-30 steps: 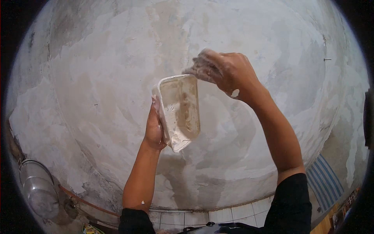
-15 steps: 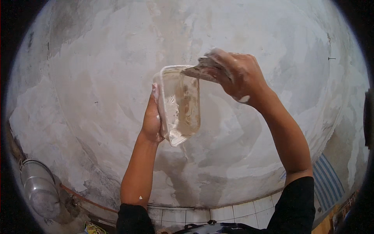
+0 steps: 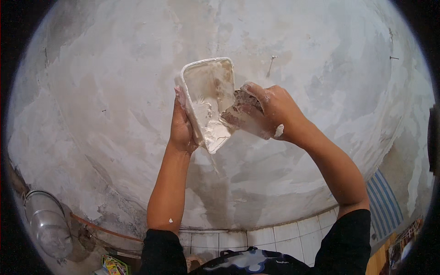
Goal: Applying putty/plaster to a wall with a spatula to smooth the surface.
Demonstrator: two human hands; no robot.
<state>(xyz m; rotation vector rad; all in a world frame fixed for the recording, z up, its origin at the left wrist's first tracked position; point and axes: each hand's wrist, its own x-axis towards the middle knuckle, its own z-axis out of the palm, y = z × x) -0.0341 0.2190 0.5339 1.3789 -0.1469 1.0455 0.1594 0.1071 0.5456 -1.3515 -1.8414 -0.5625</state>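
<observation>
A clear plastic tub (image 3: 208,73), tilted with its mouth toward me, is gripped along its left side by my left hand (image 3: 182,126). White paste (image 3: 215,130) lies in its lower end and smears its walls. My right hand (image 3: 277,112) is closed around a putty-smeared flat scraper (image 3: 247,114), whose edge reaches over the tub's right rim near the paste. Dabs of white stick to my right wrist and left forearm. The underside of the tub is hidden.
A patchy grey-white plastered wall (image 3: 137,91) fills the view ahead, with nails (image 3: 394,57) sticking out. White tiles (image 3: 261,237) run along the bottom. A metal pot (image 3: 48,224) stands lower left; a blue-striped cloth (image 3: 384,201) is at lower right.
My right hand has brought the scraper down from the tub's top rim to its lower right side. The tub has shifted slightly upward, its opening turned more toward me.
</observation>
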